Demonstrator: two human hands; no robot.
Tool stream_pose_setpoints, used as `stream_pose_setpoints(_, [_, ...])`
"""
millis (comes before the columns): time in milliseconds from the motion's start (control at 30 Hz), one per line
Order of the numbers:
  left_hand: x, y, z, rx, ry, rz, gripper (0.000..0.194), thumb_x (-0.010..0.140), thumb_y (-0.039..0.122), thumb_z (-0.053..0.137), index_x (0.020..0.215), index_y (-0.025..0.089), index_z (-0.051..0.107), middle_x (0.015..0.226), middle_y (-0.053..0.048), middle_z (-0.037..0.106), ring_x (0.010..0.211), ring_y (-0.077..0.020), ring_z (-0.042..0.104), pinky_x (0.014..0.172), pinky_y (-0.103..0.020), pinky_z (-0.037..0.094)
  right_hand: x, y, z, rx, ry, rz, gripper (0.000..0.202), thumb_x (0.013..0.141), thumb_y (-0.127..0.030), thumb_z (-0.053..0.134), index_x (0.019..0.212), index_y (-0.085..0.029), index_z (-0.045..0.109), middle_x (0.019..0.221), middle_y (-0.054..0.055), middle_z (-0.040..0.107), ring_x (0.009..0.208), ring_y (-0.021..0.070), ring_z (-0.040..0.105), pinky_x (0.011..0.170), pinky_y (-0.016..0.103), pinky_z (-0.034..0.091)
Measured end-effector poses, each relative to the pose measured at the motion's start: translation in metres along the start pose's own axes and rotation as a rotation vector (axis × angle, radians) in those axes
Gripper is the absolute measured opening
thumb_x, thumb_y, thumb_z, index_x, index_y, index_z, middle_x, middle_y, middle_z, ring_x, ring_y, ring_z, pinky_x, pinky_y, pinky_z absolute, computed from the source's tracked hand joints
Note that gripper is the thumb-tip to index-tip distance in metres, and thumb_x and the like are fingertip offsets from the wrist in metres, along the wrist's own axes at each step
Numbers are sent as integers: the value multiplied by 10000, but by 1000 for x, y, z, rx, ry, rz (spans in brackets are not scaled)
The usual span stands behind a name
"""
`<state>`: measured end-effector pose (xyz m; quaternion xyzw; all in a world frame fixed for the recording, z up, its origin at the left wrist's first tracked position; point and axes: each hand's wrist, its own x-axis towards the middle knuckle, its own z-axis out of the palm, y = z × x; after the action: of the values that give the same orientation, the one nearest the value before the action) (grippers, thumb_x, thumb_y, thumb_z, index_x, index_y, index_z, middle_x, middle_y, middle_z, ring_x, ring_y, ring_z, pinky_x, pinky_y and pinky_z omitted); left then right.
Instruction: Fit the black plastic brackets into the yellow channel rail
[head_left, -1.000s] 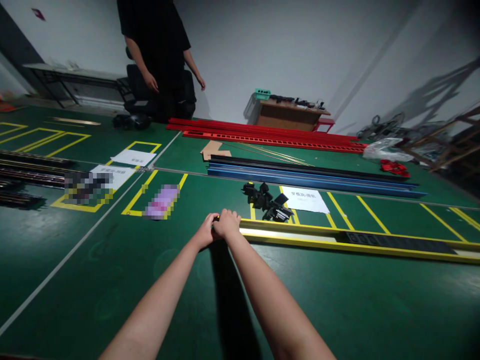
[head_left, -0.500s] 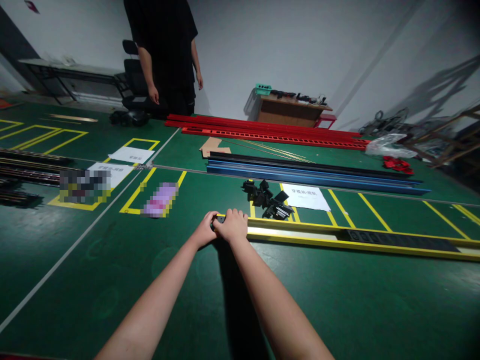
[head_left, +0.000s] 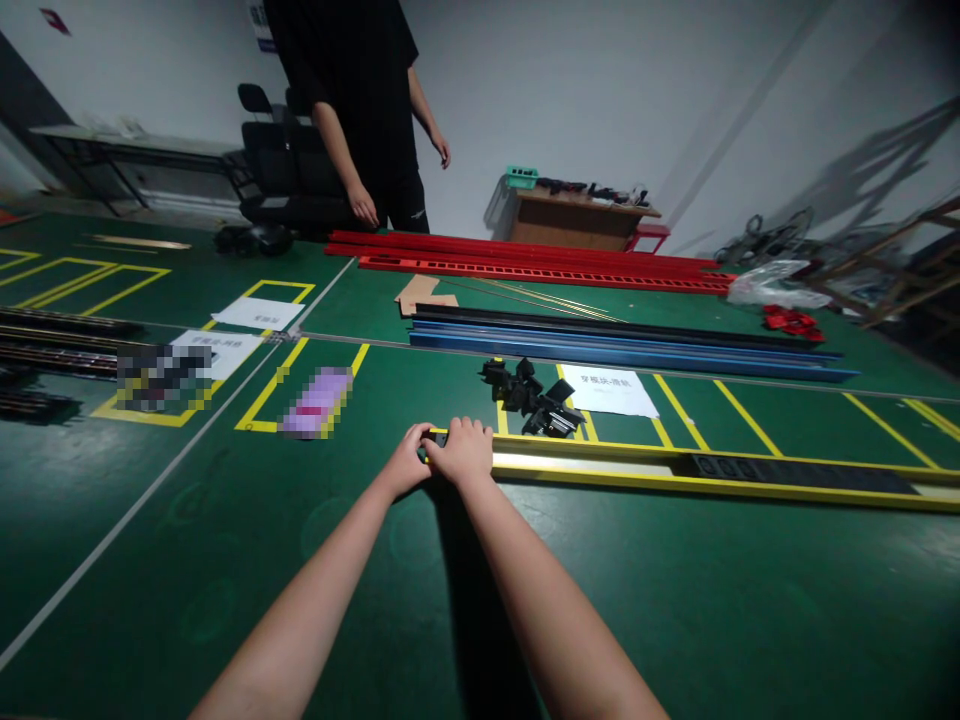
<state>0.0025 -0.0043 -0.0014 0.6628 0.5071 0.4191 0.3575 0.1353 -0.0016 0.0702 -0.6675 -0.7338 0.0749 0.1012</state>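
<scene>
A long yellow rail [head_left: 600, 473] lies across the green table, with a row of black modules [head_left: 810, 475] set in its channel toward the right. My right hand [head_left: 466, 452] wraps over the rail's left end. Right beside it, my left hand [head_left: 407, 462] is closed on a small black piece [head_left: 433, 440] at that same end, partly covered by the fingers. Just beyond the rail is a loose pile of black parts [head_left: 529, 395], near a white paper sign [head_left: 607, 390].
Blue rails [head_left: 622, 350] and red rails [head_left: 525, 260] lie farther back. Dark rods [head_left: 60, 330] are on the left, near a blurred purple item [head_left: 319, 400]. A person in black [head_left: 360, 110] stands behind the table, one hand near the red rails.
The person behind the table has moved to the right, arms shifting too. My hands keep their hold at the rail's end; the view has shifted slightly.
</scene>
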Motion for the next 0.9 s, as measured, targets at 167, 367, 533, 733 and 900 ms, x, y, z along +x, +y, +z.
stream_pose_setpoints(167, [1, -4, 3, -78, -8, -3, 626, 559, 172, 711, 1133, 190, 462, 1161, -96, 506, 1096, -225, 530, 990, -401, 414, 2, -1, 1, -17, -11, 12, 405, 819, -491, 398, 958, -160, 586, 1046, 143, 584, 999, 282, 471, 872, 419, 275])
stream_pose_setpoints(367, [1, -1, 2, -92, -12, 3, 618, 563, 169, 706, 1130, 179, 460, 1151, -99, 511, 1102, -227, 523, 998, -412, 404, 1, -1, -2, -11, -25, 13, 398, 832, -476, 390, 971, -158, 585, 1048, 145, 584, 1002, 280, 473, 873, 420, 275])
stream_pose_setpoints(533, [0, 2, 0, -27, -7, -8, 617, 571, 177, 704, 1140, 185, 463, 1167, -100, 507, 1109, -236, 517, 994, -428, 404, 0, -2, -6, -8, -67, 9, 527, 802, -602, 384, 995, -153, 581, 1074, 161, 571, 1032, 294, 457, 885, 429, 267])
stream_pose_setpoints(733, [1, -4, 4, -130, -8, -9, 623, 555, 142, 700, 1127, 177, 455, 1152, -99, 513, 1087, -213, 541, 1002, -403, 406, 2, -1, -2, -15, -55, 14, 352, 826, -406, 403, 1002, -157, 579, 1080, 153, 574, 1024, 278, 463, 876, 415, 271])
stream_pose_setpoints(900, [1, -5, 4, -128, -20, -16, 640, 550, 146, 705, 1137, 170, 452, 1152, -106, 519, 1083, -214, 539, 999, -408, 406, 3, -1, 0, -18, -39, 15, 318, 830, -353, 397, 996, -155, 582, 1065, 142, 579, 1008, 270, 466, 869, 406, 271])
